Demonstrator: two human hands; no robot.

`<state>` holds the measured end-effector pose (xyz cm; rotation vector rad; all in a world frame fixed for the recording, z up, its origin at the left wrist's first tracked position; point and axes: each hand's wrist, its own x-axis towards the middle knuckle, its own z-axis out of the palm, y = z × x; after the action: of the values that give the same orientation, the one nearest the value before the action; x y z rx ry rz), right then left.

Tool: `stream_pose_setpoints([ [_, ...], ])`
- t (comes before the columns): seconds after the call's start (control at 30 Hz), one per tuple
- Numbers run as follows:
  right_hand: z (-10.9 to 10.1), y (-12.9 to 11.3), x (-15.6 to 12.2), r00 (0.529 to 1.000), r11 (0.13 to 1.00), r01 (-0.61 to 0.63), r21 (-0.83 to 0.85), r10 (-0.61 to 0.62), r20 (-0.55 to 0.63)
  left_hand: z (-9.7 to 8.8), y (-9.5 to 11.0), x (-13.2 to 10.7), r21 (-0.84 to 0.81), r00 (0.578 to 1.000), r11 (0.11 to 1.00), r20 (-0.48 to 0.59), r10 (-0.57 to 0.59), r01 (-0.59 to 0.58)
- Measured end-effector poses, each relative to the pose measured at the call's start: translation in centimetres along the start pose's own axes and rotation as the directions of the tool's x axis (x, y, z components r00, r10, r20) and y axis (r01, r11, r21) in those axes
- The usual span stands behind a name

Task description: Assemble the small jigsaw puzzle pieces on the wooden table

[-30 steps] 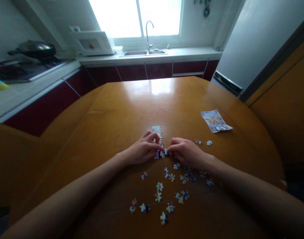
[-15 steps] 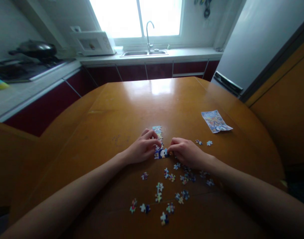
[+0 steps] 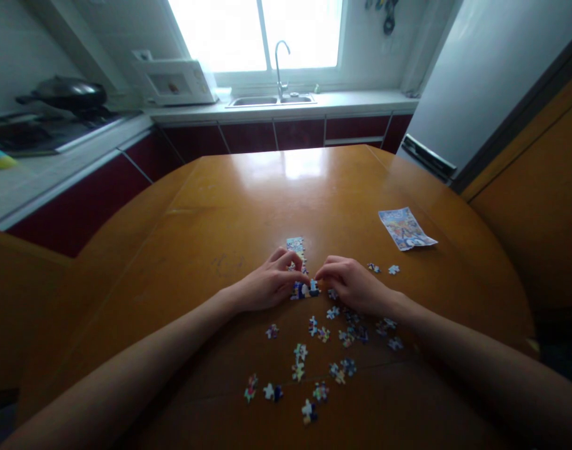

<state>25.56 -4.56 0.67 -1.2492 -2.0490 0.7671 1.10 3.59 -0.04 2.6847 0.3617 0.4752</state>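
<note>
A partly joined jigsaw puzzle [image 3: 296,245] lies on the wooden table as a narrow strip with a short row along its near end. Over its left side rests my left hand [image 3: 271,281], open, the index finger reaching onto the near row and covering some of it. My right hand [image 3: 349,284] is open just right of that row, its index fingertip close to the row's upper right corner. The end piece [image 3: 314,288] shows between my hands. A loose puzzle piece [image 3: 332,294] lies beneath the right fingers. More loose pieces [image 3: 349,337] are partly under the right wrist.
Several scattered pieces [image 3: 298,361] lie nearer to me, with two more pieces [image 3: 393,270] beyond my right hand. A printed picture sheet [image 3: 405,229] sits at the right of the table [image 3: 248,206]. Behind are a sink [image 3: 255,100], a microwave [image 3: 177,81] and a stove [image 3: 32,134].
My left index finger has moved right onto the near row. The right fingers have shifted slightly up from the row's end, uncovering the end piece and a loose piece below them.
</note>
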Motion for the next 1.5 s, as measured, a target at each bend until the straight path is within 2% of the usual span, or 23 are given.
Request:
stream_pose_setpoints([
  [0.07,-0.7,0.1,0.2,0.993,0.996,-0.031,0.082,0.040,-0.115,0.0,0.0,0.0,-0.003,1.000,1.000,0.007,-0.002,0.002],
  [0.17,-2.3,0.4,0.3,0.954,0.989,-0.084,0.120,0.115,-0.276,-0.2,0.0,-0.1,-0.020,1.000,1.000,0.018,0.012,-0.012],
  [0.27,-4.1,0.8,0.1,0.918,0.984,-0.136,0.116,0.169,-0.358,-0.3,0.1,-0.2,-0.040,1.000,0.999,-0.007,0.014,-0.015],
  [0.4,-6.1,1.1,-0.3,0.878,0.979,-0.186,0.086,0.205,-0.433,-0.1,0.1,-0.2,-0.040,0.994,0.999,-0.102,-0.031,0.027],
  [0.53,-7.4,1.2,-0.5,0.843,0.978,-0.197,0.070,0.205,-0.498,0.1,-0.1,-0.1,-0.034,0.980,0.997,-0.185,-0.071,0.066],
  [0.67,-7.9,1.4,-0.5,0.822,0.973,-0.218,0.069,0.221,-0.525,0.2,-0.2,0.0,-0.033,0.976,0.997,-0.201,-0.081,0.076],
  [0.97,-7.5,1.3,-0.6,0.837,0.975,-0.215,0.050,0.211,-0.505,0.3,-0.3,0.0,-0.038,0.977,0.996,-0.193,-0.087,0.081],
  [1.0,-7.3,1.1,-0.6,0.849,0.979,-0.199,0.040,0.192,-0.492,0.2,-0.3,0.0,-0.038,0.977,0.996,-0.193,-0.085,0.079],
  [1.07,-6.4,0.5,-0.8,0.901,0.992,-0.126,0.013,0.120,-0.416,0.2,-0.3,0.0,-0.038,0.979,0.996,-0.189,-0.081,0.075],
  [1.13,-4.9,-0.4,-1.1,0.968,1.000,-0.004,-0.004,0.003,-0.252,0.2,-0.2,0.0,-0.031,0.980,0.997,-0.183,-0.078,0.074],
  [1.2,-3.1,-1.4,-1.5,0.991,0.992,0.122,-0.013,-0.122,-0.050,0.2,-0.2,0.0,-0.018,0.980,0.997,-0.182,-0.080,0.078],
  [1.23,-2.1,-1.9,-1.7,0.985,0.985,0.170,-0.041,-0.168,0.050,0.2,-0.2,0.0,-0.014,0.979,0.997,-0.184,-0.081,0.080],
  [1.33,0.2,-2.6,-2.1,0.931,0.944,0.309,-0.118,-0.274,0.242,0.3,-0.2,0.0,-0.010,0.977,0.996,-0.193,-0.087,0.087],
  [1.4,1.2,-2.7,-2.1,0.904,0.919,0.358,-0.162,-0.299,0.306,0.2,-0.2,0.1,-0.008,0.977,0.996,-0.196,-0.085,0.085],
  [1.5,1.6,-2.6,-2.0,0.896,0.905,0.376,-0.201,-0.299,0.329,0.1,0.0,0.1,-0.006,0.977,0.997,-0.197,-0.082,0.082],
])
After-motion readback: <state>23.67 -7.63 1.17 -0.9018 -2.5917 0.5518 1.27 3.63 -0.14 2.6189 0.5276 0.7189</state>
